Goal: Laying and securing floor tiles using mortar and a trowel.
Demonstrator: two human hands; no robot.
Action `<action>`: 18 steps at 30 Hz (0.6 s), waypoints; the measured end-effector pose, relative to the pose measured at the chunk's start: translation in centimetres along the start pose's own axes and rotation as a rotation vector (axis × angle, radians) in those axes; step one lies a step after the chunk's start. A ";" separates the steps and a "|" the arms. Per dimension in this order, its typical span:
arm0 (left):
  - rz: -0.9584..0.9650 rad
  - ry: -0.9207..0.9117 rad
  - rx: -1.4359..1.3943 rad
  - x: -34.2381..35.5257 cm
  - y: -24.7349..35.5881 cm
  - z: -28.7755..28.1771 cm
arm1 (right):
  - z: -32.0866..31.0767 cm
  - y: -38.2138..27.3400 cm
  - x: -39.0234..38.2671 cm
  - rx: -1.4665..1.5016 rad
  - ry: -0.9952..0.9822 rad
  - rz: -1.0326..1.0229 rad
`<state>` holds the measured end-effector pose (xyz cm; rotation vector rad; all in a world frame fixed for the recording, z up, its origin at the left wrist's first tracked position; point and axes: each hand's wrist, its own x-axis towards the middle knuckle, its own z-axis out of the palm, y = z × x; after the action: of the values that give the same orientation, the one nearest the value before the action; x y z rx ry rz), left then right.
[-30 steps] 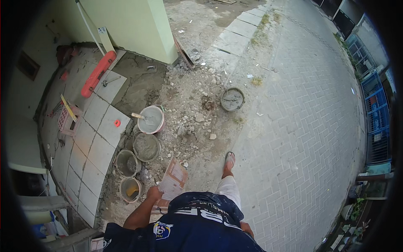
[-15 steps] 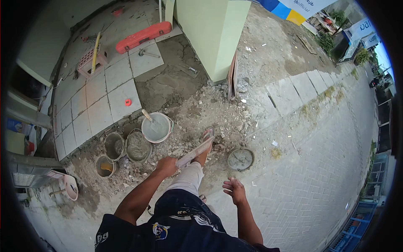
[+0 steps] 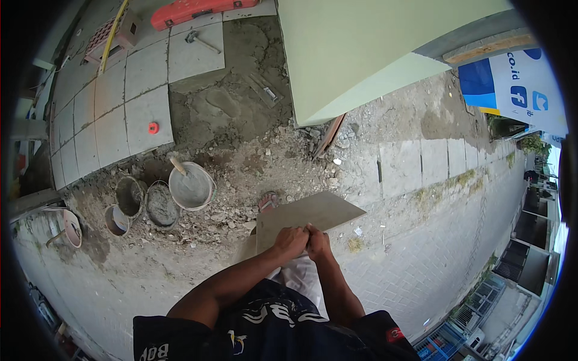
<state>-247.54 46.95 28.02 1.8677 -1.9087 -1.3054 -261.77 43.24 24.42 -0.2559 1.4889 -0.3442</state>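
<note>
Two hands, close together, grip the near edge of one beige tile, long axis slanting rightward and away, right of four buckets.

- I'm outdoors on a small tiling site at a building's edge.
- Evidence: loose tile I'm holding; laid floor tiles stopping at a grey mortar patch beside a pale green wall.
- Buckets, some with grey mix, stand by rubble to my left.
- Hammer, red case on the laid tiles.
- Street side: block-paved lane, blue metal gate.
</note>
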 end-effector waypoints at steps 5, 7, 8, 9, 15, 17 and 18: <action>-0.047 -0.074 -0.377 2.1 -2.4 -5.1 | -3.0 -8.5 2.7 -0.083 -0.051 -0.057; -0.235 0.098 -1.043 1.2 -6.4 -5.3 | -6.2 -12.6 5.3 -0.154 -0.070 -0.015; -0.370 0.260 -1.062 0.2 -9.0 -5.3 | -7.3 -14.8 6.9 -0.157 -0.049 0.013; -0.503 0.426 -1.071 -1.3 -11.4 -4.8 | -8.2 -16.8 8.8 -0.172 0.049 0.049; -1.417 0.669 -0.735 -14.7 -18.6 8.5 | -13.1 -26.3 23.2 -0.347 0.029 0.128; -1.593 0.398 -0.894 -18.5 -16.7 15.2 | -14.8 -28.2 29.6 -0.421 0.040 0.128; -1.645 0.373 -0.893 -19.4 -14.1 17.5 | -14.6 -28.4 31.8 -0.471 0.054 0.118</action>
<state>-244.85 74.24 16.61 2.5379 0.7490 -1.3646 -276.68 5.64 4.65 -0.5329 1.6182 0.1013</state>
